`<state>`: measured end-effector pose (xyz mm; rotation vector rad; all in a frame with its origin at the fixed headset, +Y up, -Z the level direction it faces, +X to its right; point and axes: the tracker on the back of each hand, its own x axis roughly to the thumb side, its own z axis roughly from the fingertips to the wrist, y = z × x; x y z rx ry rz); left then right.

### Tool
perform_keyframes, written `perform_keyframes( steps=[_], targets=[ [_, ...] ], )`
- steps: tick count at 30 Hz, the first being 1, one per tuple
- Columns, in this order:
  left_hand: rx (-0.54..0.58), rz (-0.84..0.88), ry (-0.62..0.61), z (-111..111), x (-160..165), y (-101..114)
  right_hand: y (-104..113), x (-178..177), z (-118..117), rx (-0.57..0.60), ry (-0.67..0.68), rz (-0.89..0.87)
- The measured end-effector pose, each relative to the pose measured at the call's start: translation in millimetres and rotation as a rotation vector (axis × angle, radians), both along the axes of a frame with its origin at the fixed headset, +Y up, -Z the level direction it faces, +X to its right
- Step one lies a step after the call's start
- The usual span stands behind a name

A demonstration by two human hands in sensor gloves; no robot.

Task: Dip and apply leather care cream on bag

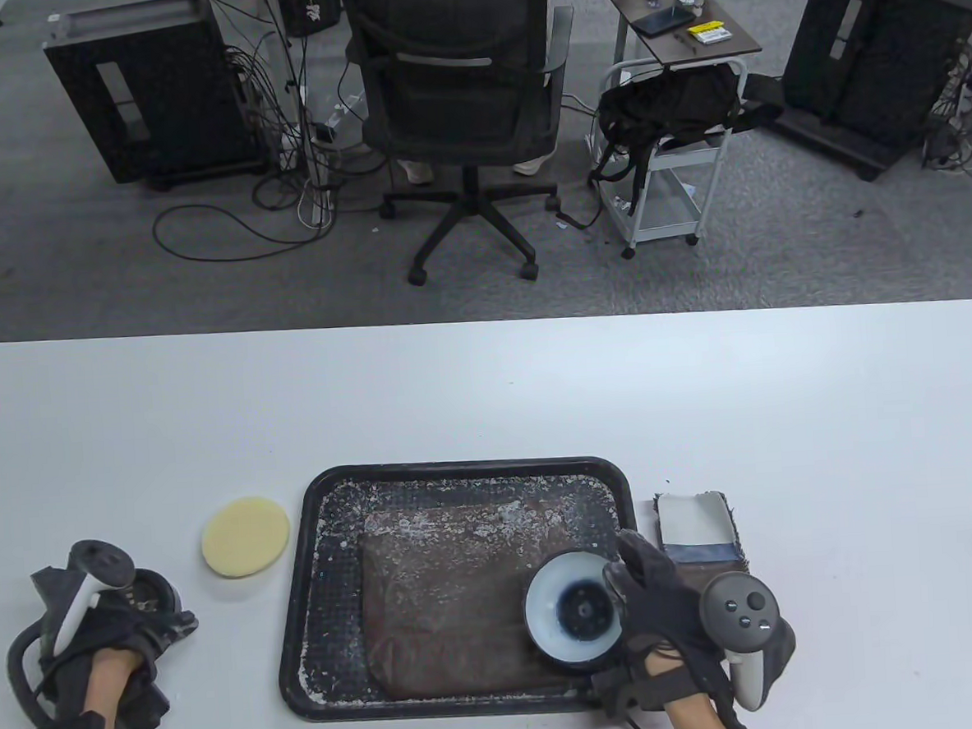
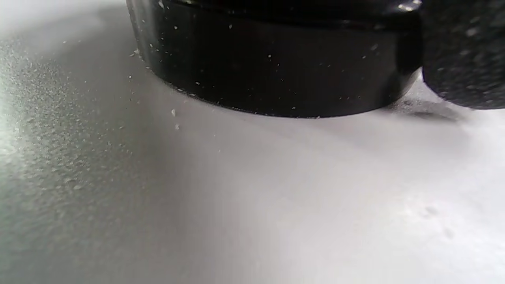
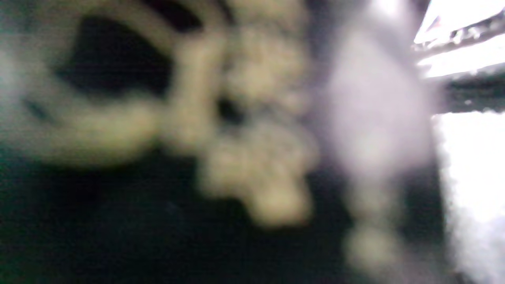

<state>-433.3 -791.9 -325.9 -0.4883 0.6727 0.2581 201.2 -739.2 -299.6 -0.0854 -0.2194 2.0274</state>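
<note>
In the table view our right hand point(image 1: 674, 608), at the lower right of the frame, grips a round white pad point(image 1: 573, 610) with a dark blue centre, fingers curled round its right edge, and holds it on the lower right part of the brown bag point(image 1: 443, 598). The bag lies flat in the black tray point(image 1: 321, 556) at the lower middle, and both bag and tray floor are flecked with pale crumbs. Our left hand point(image 1: 100, 651), at the lower left, is at a black jar point(image 1: 150, 591); the left wrist view shows the jar point(image 2: 276, 67) standing on the white table point(image 2: 252, 197) with a gloved finger point(image 2: 465, 55) just beside its wall, but we cannot tell whether the fingers clamp it or only rest there. A yellow sponge point(image 1: 245, 537) lies left of the tray, apart from it, and a folded cloth point(image 1: 698, 528) lies just right of it. The right wrist view is too blurred to read. We judge the step in hand to be spreading cream over the leather. To do it well we should keep the pad flat, press lightly and evenly, and work in small overlapping circles from this corner towards the upper left of the bag, so no patch is missed. Loose crumbs could drag under the pad and scratch, so we lift rather than scrub, and go to the jar again once the pad runs dry
</note>
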Motion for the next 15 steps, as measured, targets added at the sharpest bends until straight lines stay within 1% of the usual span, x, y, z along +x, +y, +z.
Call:
perform_keyframes(
  steps=[1, 3, 4, 5, 7, 8, 10, 12, 14, 15],
  targets=[
    [0.023, -0.004, -0.007, 0.6, 1.5, 5.1, -0.2, -0.7, 0.1, -0.005, 0.002, -0.008],
    [0.111, -0.005, -0.027, 1.9, 7.1, 18.7, -0.3, -1.6, 0.3, -0.01, 0.004, -0.019],
    [0.179, -0.004, -0.047, 3.0, 12.4, 28.1, -0.3, -2.3, 0.4, -0.012, 0.006, -0.025],
    [0.221, -0.006, -0.065, 3.9, 16.8, 35.2, -0.3, -2.8, 0.6, -0.013, 0.006, -0.029],
    [0.336, 0.002, -0.135, 7.9, 34.4, 54.7, -0.3, -5.0, 1.2, -0.019, 0.008, -0.043],
    [0.395, 0.031, -0.18, 10.3, 46.3, 63.1, -0.2, -6.8, 1.7, -0.019, 0.013, -0.054],
    [0.475, 0.113, -0.263, 14.0, 70.9, 73.7, -0.2, -10.3, 2.6, -0.017, 0.024, -0.068],
    [0.557, 0.245, -0.381, 17.8, 105.5, 79.9, -0.1, -14.9, 3.8, -0.015, 0.035, -0.077],
    [0.581, 0.357, -0.484, 22.4, 139.1, 81.7, 0.6, -19.0, 5.2, -0.013, 0.044, -0.068],
    [0.593, 0.398, -0.516, 25.2, 152.3, 82.0, 0.8, -20.4, 5.5, -0.01, 0.049, -0.065]
  ],
)
